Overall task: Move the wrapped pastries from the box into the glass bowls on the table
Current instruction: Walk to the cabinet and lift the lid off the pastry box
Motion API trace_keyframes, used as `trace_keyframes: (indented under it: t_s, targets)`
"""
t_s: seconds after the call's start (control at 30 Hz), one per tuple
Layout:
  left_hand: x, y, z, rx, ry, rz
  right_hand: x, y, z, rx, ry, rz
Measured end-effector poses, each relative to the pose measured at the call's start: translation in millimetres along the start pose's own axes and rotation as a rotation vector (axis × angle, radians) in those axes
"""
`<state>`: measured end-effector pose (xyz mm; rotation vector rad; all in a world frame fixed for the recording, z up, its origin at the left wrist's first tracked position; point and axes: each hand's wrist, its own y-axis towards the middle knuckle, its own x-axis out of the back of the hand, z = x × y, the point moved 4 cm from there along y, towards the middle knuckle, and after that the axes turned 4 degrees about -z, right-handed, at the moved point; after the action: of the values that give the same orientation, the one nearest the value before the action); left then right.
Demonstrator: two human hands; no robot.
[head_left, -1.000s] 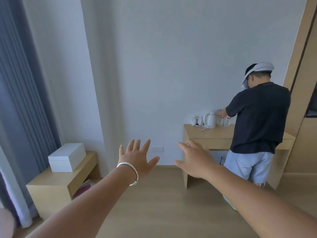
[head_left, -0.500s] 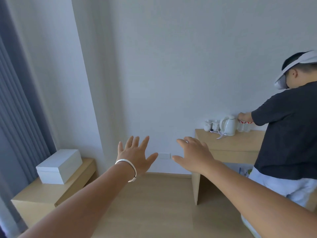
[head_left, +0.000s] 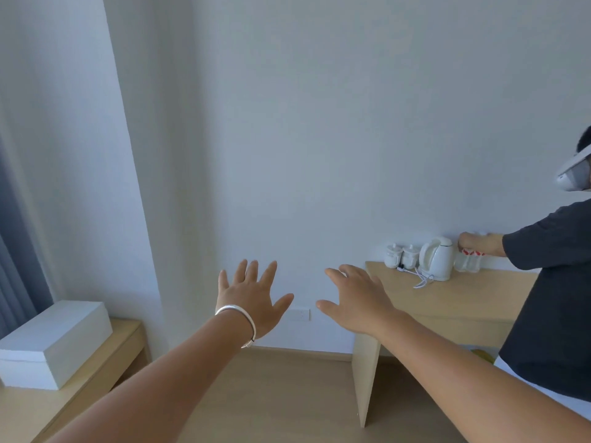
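Note:
Both my arms reach forward in mid-air in front of a white wall. My left hand (head_left: 252, 298), with a silver bangle on the wrist, has its fingers spread and holds nothing. My right hand (head_left: 358, 298) is also spread and empty. A closed white box (head_left: 54, 343) sits on a low wooden bench (head_left: 105, 366) at the lower left, well apart from both hands. No pastries and no glass bowls are in view.
A wooden desk (head_left: 454, 302) stands at the right with a white kettle (head_left: 436, 259), its cord, small white cups (head_left: 401, 255) and bottles. Another person in a dark shirt (head_left: 556, 282) stands at that desk. Grey curtains hang at the far left. Wooden floor lies below.
The view has swung left and come closer to the wall. The other person has slid to the right edge of the view. My hands stay spread and empty.

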<state>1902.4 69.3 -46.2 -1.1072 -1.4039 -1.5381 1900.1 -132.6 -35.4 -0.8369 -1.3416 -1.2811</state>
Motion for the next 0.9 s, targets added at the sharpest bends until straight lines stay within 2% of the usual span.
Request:
trace_keyframes:
  t_s: [0.23, 0.43, 0.63, 0.9]
  targets:
    - [-36.0, 109.6, 63.6, 0.036, -0.021, -0.003, -23.4, 128.2, 21.3, 0.005, -0.008, 0.014]
    - [-63.7, 166.2, 130.4, 0.09, -0.001, -0.009, -54.1, 217.4, 63.2, 0.067, 0.016, 0.017]
    - [-80.9, 180.1, 217.0, 0.249, 0.094, -0.013, -95.6, 281.3, 134.6, 0.209, 0.041, 0.073]
    - [-100.0, 160.2, 351.2, 0.515, 0.184, 0.023, -144.3, 359.0, 267.5, 0.475, 0.13, 0.114]
